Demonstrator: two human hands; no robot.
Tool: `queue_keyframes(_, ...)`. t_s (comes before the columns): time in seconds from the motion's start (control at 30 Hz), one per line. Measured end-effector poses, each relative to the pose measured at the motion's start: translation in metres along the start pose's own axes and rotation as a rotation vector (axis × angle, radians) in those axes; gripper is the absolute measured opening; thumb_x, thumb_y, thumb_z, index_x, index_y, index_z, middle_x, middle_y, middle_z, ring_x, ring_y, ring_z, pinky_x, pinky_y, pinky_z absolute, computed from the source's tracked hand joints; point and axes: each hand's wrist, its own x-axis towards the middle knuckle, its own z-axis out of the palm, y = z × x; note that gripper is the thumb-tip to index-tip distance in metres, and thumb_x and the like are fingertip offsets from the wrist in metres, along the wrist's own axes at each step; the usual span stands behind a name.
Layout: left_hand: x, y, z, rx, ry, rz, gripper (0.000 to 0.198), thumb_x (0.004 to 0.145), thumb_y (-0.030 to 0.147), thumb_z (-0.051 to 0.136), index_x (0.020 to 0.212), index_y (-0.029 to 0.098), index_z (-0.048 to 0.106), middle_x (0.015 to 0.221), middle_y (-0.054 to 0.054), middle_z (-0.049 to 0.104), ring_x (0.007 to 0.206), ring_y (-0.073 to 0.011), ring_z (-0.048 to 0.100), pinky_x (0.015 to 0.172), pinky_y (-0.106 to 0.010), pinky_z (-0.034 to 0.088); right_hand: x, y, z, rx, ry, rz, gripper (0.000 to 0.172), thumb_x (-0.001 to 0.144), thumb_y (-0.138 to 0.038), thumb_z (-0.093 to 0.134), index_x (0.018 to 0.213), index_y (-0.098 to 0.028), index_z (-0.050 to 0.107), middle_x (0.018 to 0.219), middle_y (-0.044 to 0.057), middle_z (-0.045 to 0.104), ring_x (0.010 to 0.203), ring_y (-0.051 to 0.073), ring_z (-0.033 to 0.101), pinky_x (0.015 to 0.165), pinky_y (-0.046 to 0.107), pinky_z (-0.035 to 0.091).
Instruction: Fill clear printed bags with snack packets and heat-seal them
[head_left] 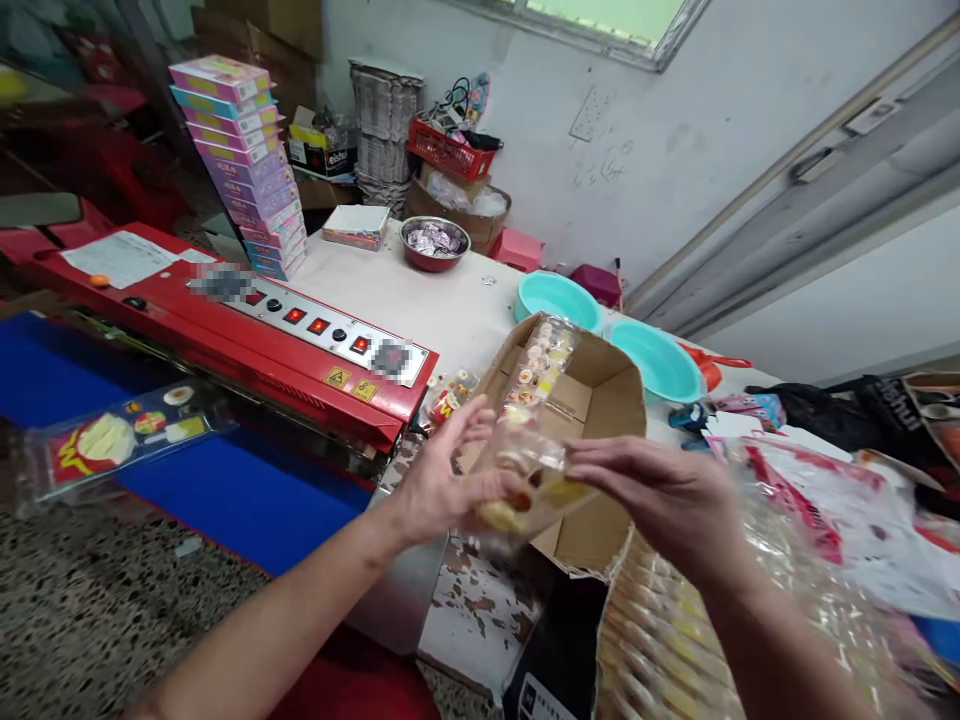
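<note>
Both my hands hold a clear plastic packet of small colourful toy food pieces (531, 400) over an open cardboard box (600, 400). My left hand (442, 480) grips the packet's near end from the left, thumb up and fingers curled. My right hand (660, 495) pinches the same end from the right, fingers pressed on the plastic. The packet's far end points into the box. A pile of similar clear packets (675, 640) lies below my right forearm.
A red sealing machine (247, 340) with a blue conveyor belt (225, 490) stands at left, a packet (112, 440) lying on the belt. Behind are stacked pink boxes (247, 160), a metal bowl (435, 243), two turquoise basins (559, 298), and printed bags (847, 520) at right.
</note>
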Motion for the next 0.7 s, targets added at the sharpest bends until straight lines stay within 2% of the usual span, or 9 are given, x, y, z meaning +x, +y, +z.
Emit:
queue_keyframes(0.03, 0.005, 0.002, 0.001, -0.087, -0.002, -0.074, 0.056, 0.064, 0.032, 0.08, 0.115, 0.014, 0.065, 0.109, -0.013, 0.067, 0.098, -0.0247, 0.062, 0.081, -0.03, 0.05, -0.003, -0.001, 0.012, 0.059, -0.06, 0.064, 0.017, 0.07, -0.046, 0.076, 0.071, -0.029, 0.076, 0.078, 0.005, 0.075, 0.071, 0.023, 0.07, 0.066, 0.034, 0.057)
queue_keyframes(0.1, 0.008, -0.002, -0.004, -0.184, 0.074, -0.204, 0.035, 0.065, 0.037, 0.078, 0.088, 0.011, 0.071, 0.083, -0.009, 0.069, 0.073, -0.0178, 0.063, 0.065, -0.026, 0.049, -0.008, 0.002, 0.037, 0.169, -0.115, 0.199, 0.02, 0.065, -0.047, 0.078, 0.066, -0.027, 0.076, 0.074, 0.005, 0.074, 0.067, 0.023, 0.069, 0.063, 0.033, 0.056)
queue_keyframes(0.17, 0.002, -0.012, -0.014, -0.198, 0.195, -0.271, 0.033, 0.061, 0.038, 0.079, 0.075, 0.01, 0.07, 0.071, -0.007, 0.067, 0.061, -0.0145, 0.059, 0.057, -0.024, 0.047, -0.011, 0.01, 0.06, 0.276, -0.129, 0.328, 0.022, 0.06, -0.047, 0.081, 0.064, -0.026, 0.076, 0.07, 0.005, 0.074, 0.066, 0.023, 0.068, 0.063, 0.032, 0.056)
queue_keyframes(0.37, -0.019, -0.055, -0.05, -0.108, 0.524, -0.223, 0.034, 0.064, 0.047, 0.075, 0.066, 0.014, 0.066, 0.059, -0.002, 0.064, 0.051, -0.0116, 0.054, 0.049, -0.021, 0.042, -0.019, 0.025, 0.118, 0.491, -0.2, 0.55, 0.027, 0.053, -0.044, 0.084, 0.067, -0.023, 0.076, 0.08, 0.007, 0.075, 0.069, 0.021, 0.066, 0.065, 0.033, 0.054)
queue_keyframes(0.47, -0.024, -0.072, -0.068, -0.126, 0.618, -0.299, 0.038, 0.061, 0.048, 0.077, 0.066, 0.014, 0.062, 0.051, -0.001, 0.06, 0.042, -0.0108, 0.05, 0.042, -0.021, 0.039, -0.021, 0.029, 0.148, 0.573, -0.206, 0.61, 0.027, 0.053, -0.042, 0.085, 0.065, -0.021, 0.074, 0.069, 0.005, 0.073, 0.06, 0.017, 0.062, 0.058, 0.028, 0.05)
queue_keyframes(0.6, -0.028, -0.085, -0.095, -0.188, 0.657, -0.46, 0.038, 0.059, 0.044, 0.08, 0.07, 0.012, 0.061, 0.054, -0.003, 0.063, 0.042, -0.0123, 0.053, 0.04, -0.022, 0.042, -0.02, 0.038, 0.186, 0.695, -0.19, 0.729, 0.037, 0.047, -0.04, 0.087, 0.069, -0.018, 0.068, 0.064, 0.004, 0.07, 0.054, 0.014, 0.059, 0.052, 0.025, 0.045)
queue_keyframes(0.7, -0.033, -0.087, -0.115, -0.216, 0.583, -0.534, 0.04, 0.061, 0.041, 0.081, 0.082, 0.011, 0.063, 0.071, -0.007, 0.07, 0.053, -0.0133, 0.061, 0.045, -0.021, 0.047, -0.018, 0.046, 0.207, 0.706, -0.173, 0.798, 0.043, 0.045, -0.04, 0.088, 0.072, -0.016, 0.065, 0.064, 0.004, 0.07, 0.054, 0.014, 0.059, 0.053, 0.026, 0.045)
